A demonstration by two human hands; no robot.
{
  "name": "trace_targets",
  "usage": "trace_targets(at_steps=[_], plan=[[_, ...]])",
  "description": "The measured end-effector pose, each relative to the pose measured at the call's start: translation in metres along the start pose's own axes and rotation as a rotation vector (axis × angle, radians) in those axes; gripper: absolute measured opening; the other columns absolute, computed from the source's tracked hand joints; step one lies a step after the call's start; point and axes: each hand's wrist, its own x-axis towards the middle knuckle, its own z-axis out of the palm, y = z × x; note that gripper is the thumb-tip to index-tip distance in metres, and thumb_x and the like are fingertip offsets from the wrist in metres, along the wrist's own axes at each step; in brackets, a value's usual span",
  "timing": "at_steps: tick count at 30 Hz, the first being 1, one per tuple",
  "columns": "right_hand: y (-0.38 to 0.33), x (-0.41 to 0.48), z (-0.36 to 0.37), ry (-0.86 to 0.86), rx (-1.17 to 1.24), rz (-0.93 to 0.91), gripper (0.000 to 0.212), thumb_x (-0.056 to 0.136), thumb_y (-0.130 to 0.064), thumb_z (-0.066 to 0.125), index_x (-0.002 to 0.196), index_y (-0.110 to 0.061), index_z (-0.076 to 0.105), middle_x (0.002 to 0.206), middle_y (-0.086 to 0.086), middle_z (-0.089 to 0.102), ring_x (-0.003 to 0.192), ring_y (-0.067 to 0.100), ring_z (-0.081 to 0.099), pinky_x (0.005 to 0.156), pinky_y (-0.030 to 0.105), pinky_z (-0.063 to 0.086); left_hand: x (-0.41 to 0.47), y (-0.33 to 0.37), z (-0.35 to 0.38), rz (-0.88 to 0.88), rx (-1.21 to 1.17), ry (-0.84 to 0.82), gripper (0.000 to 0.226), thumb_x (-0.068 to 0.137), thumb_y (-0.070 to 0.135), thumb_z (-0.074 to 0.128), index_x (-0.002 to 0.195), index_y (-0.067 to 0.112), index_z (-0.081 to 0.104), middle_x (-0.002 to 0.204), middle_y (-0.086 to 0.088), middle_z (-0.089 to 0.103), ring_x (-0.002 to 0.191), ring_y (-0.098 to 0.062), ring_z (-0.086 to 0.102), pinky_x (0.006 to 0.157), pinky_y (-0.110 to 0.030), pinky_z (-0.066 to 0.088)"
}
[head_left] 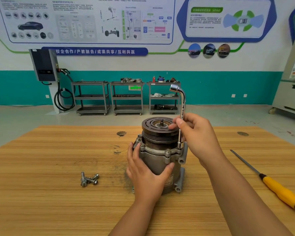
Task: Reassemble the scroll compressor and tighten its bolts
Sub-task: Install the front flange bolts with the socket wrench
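Two hands meet at the compressor (160,155), which stands upright near the middle of the wooden table (49,159) with its dark pulley (153,132) on top. My left hand (146,174) is wrapped round the grey body, with the thumb across the near face and the fingers curved round the left side. My right hand (196,137) grips the shaft of a chrome L-shaped socket wrench (182,106), fingers curled round it and thumb pressed against it beside the pulley's right edge. The wrench stands upright. Its lower socket sits down on the right side of the compressor's flange, and its bent upper end points left above my hand. Whether the socket is seated on a bolt head I cannot tell.

Several flange bolts (167,151) show along the near and left rim of the flange, heads up. A small heap of loose bolts (89,179) lies on the table to the left of the compressor, well apart from it. On the right, a yellow-handled tool (279,189) with a thin dark shaft lies slantwise, handle toward the near edge.

Beyond the table, three grey carts (128,97) stand along the far wall below a teal band. A dark wall box (43,65) with a coiled cable hangs to their left, and printed posters (92,19) cover the wall above.
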Motion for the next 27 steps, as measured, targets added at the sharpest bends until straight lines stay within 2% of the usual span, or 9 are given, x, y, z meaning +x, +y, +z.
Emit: trace_targets(at_steps=[2, 5, 8, 11, 14, 19, 22, 24, 27], plan=[[0.001, 0.0, -0.002, -0.021, 0.026, 0.009, 0.021, 0.1, -0.016, 0.044, 0.092, -0.028, 0.06, 0.076, -0.016, 0.069, 0.055, -0.009, 0.053, 0.062, 0.021, 0.044, 0.0, 0.0, 0.0, 0.002, 0.003, -0.001, 0.094, 0.057, 0.071, 0.06, 0.135, 0.039, 0.018, 0.156, -0.004, 0.021, 0.138, -0.008, 0.018, 0.111, -0.057, 0.022], [0.001, 0.001, -0.003, -0.002, 0.046, -0.007, 0.01, 0.095, -0.018, 0.056, 0.088, -0.025, 0.058, 0.078, -0.006, 0.07, 0.05, -0.005, 0.053, 0.053, 0.017, 0.044, -0.001, -0.001, 0.001, 0.006, 0.017, 0.0, 0.098, 0.058, 0.072, 0.059, 0.139, 0.034, 0.019, 0.156, -0.003, 0.02, 0.138, -0.007, 0.017, 0.111, -0.057, 0.021], [0.002, 0.003, -0.003, 0.058, 0.043, -0.007, 0.016, 0.085, -0.026, 0.07, 0.083, -0.02, 0.055, 0.081, 0.006, 0.07, 0.057, 0.008, 0.054, 0.057, 0.03, 0.045, -0.001, -0.002, 0.001, 0.003, 0.011, -0.006, 0.096, 0.058, 0.073, 0.059, 0.137, 0.039, 0.018, 0.156, -0.002, 0.019, 0.138, -0.006, 0.016, 0.111, -0.055, 0.02], [0.004, 0.004, -0.007, 0.009, 0.086, -0.027, 0.009, 0.091, -0.02, 0.061, 0.091, -0.028, 0.057, 0.081, -0.007, 0.073, 0.05, -0.002, 0.052, 0.053, 0.02, 0.044, 0.0, -0.003, 0.001, 0.003, 0.018, -0.002, 0.099, 0.058, 0.072, 0.059, 0.139, 0.033, 0.019, 0.156, -0.002, 0.019, 0.138, -0.005, 0.015, 0.111, -0.056, 0.021], [0.007, 0.004, -0.012, -0.063, 0.086, -0.051, 0.021, 0.098, -0.011, 0.048, 0.095, -0.029, 0.058, 0.082, -0.016, 0.072, 0.048, -0.002, 0.049, 0.052, 0.014, 0.044, -0.001, -0.003, 0.002, -0.001, 0.036, -0.002, 0.104, 0.059, 0.072, 0.059, 0.143, 0.023, 0.022, 0.156, -0.002, 0.019, 0.137, -0.003, 0.015, 0.111, -0.054, 0.02], [0.005, 0.005, -0.008, 0.011, 0.063, -0.051, 0.011, 0.088, -0.02, 0.066, 0.084, -0.022, 0.056, 0.071, -0.002, 0.064, 0.052, 0.005, 0.05, 0.052, 0.024, 0.044, -0.001, -0.003, 0.001, 0.002, 0.024, 0.0, 0.1, 0.058, 0.072, 0.059, 0.14, 0.031, 0.02, 0.156, -0.002, 0.019, 0.137, -0.003, 0.015, 0.11, -0.054, 0.02], [0.004, 0.005, -0.008, 0.058, -0.004, -0.062, 0.017, 0.085, -0.03, 0.068, 0.084, -0.02, 0.054, 0.08, 0.004, 0.06, 0.065, 0.012, 0.051, 0.059, 0.033, 0.045, -0.001, -0.003, 0.001, 0.001, 0.016, -0.001, 0.096, 0.058, 0.071, 0.06, 0.138, 0.037, 0.019, 0.156, -0.002, 0.02, 0.137, -0.004, 0.016, 0.11, -0.055, 0.02], [0.005, 0.004, -0.01, -0.002, 0.035, -0.061, 0.004, 0.092, -0.025, 0.06, 0.089, -0.026, 0.056, 0.084, -0.004, 0.064, 0.065, 0.002, 0.054, 0.061, 0.024, 0.042, -0.001, -0.003, 0.002, 0.003, 0.013, 0.001, 0.095, 0.058, 0.072, 0.06, 0.137, 0.038, 0.019, 0.156, -0.002, 0.02, 0.137, -0.002, 0.015, 0.11, -0.054, 0.02], [0.008, 0.003, -0.014, -0.088, 0.086, -0.055, 0.022, 0.097, -0.008, 0.05, 0.093, -0.028, 0.058, 0.083, -0.007, 0.067, 0.054, -0.005, 0.053, 0.054, 0.012, 0.044, -0.001, -0.004, 0.002, 0.002, 0.031, 0.005, 0.101, 0.059, 0.072, 0.059, 0.142, 0.028, 0.021, 0.156, -0.002, 0.02, 0.137, -0.002, 0.014, 0.11, -0.054, 0.02]])
